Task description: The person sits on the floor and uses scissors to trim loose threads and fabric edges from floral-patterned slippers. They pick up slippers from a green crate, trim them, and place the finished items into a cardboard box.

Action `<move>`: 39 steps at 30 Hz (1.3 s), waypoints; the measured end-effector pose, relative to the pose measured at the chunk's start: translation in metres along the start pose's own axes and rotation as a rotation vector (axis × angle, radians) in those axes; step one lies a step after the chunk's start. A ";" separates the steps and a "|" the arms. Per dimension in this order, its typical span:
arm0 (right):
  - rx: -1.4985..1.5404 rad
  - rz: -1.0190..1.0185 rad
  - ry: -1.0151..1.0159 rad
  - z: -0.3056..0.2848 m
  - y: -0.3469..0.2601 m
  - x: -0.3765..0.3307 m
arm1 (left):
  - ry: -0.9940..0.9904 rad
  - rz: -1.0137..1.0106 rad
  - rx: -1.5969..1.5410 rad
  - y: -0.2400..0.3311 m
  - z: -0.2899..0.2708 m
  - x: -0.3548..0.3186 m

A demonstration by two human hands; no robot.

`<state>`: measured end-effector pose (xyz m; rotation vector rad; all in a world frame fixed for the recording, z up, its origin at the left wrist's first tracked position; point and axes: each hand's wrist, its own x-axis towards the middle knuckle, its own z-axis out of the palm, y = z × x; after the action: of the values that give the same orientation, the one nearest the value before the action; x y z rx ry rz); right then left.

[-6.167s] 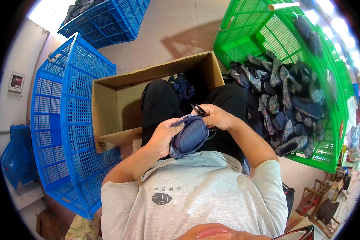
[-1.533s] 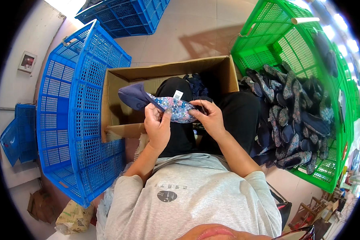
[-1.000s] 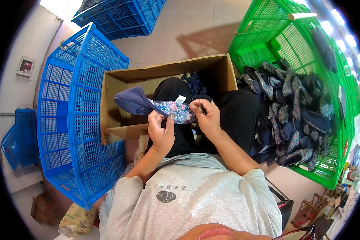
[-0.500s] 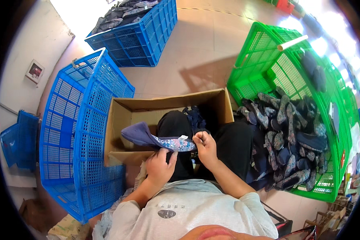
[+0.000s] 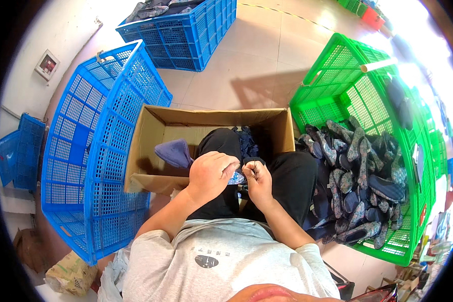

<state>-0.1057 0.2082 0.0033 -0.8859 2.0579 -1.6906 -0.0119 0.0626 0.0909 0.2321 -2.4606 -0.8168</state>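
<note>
Left hand [image 5: 211, 173]: fingers closed around blue slipper [image 5: 175, 152], frame centre, over cardboard box [image 5: 151, 171].
Right hand [image 5: 259, 178]: fingers pinched narrow on slipper's patterned end.
Done: few items in box.
Left: many slippers in green crate [image 5: 357, 85], frame right.

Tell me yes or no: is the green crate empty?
No, the green crate holds a heap of dark patterned slippers piled against its lower side.
</note>
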 end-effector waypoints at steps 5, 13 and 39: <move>0.026 -0.026 0.048 0.005 0.002 0.004 | 0.034 -0.055 -0.050 -0.004 0.005 -0.008; 0.134 0.047 0.063 0.008 0.001 0.001 | 0.092 0.105 0.005 -0.009 0.015 -0.012; 0.743 0.284 0.029 -0.007 0.006 0.001 | -0.077 0.135 0.160 0.000 0.022 -0.006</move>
<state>-0.1123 0.2129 -0.0011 -0.3088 1.2949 -2.0591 -0.0191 0.0758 0.0732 0.0926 -2.5841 -0.5834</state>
